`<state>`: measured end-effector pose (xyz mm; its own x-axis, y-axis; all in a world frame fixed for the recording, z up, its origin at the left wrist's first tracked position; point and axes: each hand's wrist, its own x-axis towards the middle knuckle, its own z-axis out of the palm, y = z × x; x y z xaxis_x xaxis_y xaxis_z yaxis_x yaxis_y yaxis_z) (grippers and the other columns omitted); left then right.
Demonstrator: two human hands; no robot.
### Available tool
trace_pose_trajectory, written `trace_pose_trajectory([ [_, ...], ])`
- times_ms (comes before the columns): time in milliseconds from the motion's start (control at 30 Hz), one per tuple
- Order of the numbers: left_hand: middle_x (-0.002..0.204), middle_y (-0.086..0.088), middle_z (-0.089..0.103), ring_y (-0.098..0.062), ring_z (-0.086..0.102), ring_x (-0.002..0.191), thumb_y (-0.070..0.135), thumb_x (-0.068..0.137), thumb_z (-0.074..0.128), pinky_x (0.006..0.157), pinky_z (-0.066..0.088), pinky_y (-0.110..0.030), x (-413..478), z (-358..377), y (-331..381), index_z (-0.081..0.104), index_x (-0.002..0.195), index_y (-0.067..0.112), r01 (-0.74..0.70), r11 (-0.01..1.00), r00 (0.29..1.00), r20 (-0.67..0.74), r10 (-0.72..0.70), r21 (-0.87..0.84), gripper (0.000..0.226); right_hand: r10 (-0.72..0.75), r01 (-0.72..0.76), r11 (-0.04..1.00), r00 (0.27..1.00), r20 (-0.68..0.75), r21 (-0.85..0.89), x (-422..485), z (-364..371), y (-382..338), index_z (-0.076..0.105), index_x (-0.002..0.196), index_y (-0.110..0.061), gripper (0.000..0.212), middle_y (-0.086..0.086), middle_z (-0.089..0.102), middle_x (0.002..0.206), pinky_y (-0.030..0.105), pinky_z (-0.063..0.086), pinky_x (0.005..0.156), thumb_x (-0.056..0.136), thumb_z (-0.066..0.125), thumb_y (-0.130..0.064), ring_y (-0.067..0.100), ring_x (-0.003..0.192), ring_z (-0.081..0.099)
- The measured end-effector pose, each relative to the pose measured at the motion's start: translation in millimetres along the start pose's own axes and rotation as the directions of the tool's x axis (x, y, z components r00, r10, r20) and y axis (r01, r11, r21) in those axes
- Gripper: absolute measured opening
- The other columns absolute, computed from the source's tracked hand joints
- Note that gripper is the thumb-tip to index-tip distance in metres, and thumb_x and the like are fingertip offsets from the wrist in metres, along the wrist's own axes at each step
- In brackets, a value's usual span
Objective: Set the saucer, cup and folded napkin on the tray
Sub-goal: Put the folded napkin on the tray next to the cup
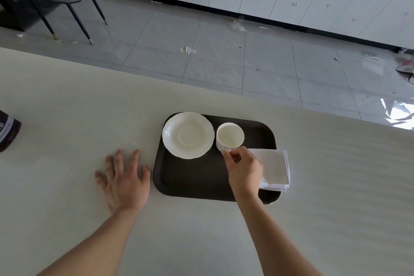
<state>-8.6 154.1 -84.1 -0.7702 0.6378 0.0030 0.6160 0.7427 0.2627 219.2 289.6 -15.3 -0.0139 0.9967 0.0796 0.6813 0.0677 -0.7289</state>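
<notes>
cup nearly placed, all three pieces on the tray

nearest the camera, two bare forearms reach up from the bottom of the frame. the right hand point(243, 167) pinches the handle of the cup point(230, 137) between thumb and fingertips, its other fingers curled in. the left hand point(125, 180) lies flat and spread on the tabletop point(67, 101), just left of the tray point(192, 177), touching nothing else.

to finish this step well, it seems best to check the cup sits level on its base before loosening the pinch, then draw the fingers straight back so the handle is not dragged or the cup tipped toward the saucer.

the cup is white, empty and upright, at centre right of the tray, just beside the saucer point(188, 135); whether the two touch is hard to tell. the saucer is white with a scalloped rim and a bare centre ring, lying at the tray's upper left corner, its edge reaching slightly past the rim. the folded napkin point(274, 169) is a white layered square at the tray's right edge, hanging a little over it and partly hidden under the right hand.

at the far left of the frame a dark container point(7, 130) stands well apart.
</notes>
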Motion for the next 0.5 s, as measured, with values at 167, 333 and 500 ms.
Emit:
trace_pose_trajectory([
  [167,0.156,-0.008,0.030,-0.032,0.018,0.147,0.041,0.090,0.053,0.115,0.012,-0.063,0.3,0.1,0.4,0.042,0.141,0.035,-0.004,1.000,1.000,0.005,0.004,0.004,0.053,-0.032,0.032,0.999,0.999,0.007,0.033,-1.8,-9.9,6.0,0.065,0.074,-0.017,0.028,-0.005,0.065,0.064,0.029,0.050,0.057,0.086,0.071,-0.041,0.014,0.060,0.060],
  [333,0.156,-0.008,0.031,-0.032,0.018,0.146,0.042,0.090,0.052,0.114,0.011,-0.063,0.6,-0.9,2.0,0.041,0.141,0.036,-0.007,1.000,1.000,0.017,0.007,-0.002,0.052,0.002,-0.002,0.998,1.000,-0.002,0.056,-8.2,-32.3,23.6,0.066,0.078,-0.017,0.022,-0.002,0.068,0.067,0.034,0.057,0.060,0.089,0.069,-0.037,0.018,0.061,0.066],
  [500,0.155,-0.009,0.034,-0.030,0.019,0.146,0.033,0.089,0.061,0.115,0.009,-0.057,2.9,-15.9,1.6,0.048,0.139,0.025,0.030,0.994,0.996,0.085,-0.021,-0.104,0.052,0.046,-0.045,0.998,0.998,-0.029,0.033,-10.4,-75.3,51.8,0.066,0.074,-0.018,0.016,-0.004,0.067,0.064,0.036,0.056,0.058,0.088,0.071,-0.024,0.020,0.060,0.066],
])
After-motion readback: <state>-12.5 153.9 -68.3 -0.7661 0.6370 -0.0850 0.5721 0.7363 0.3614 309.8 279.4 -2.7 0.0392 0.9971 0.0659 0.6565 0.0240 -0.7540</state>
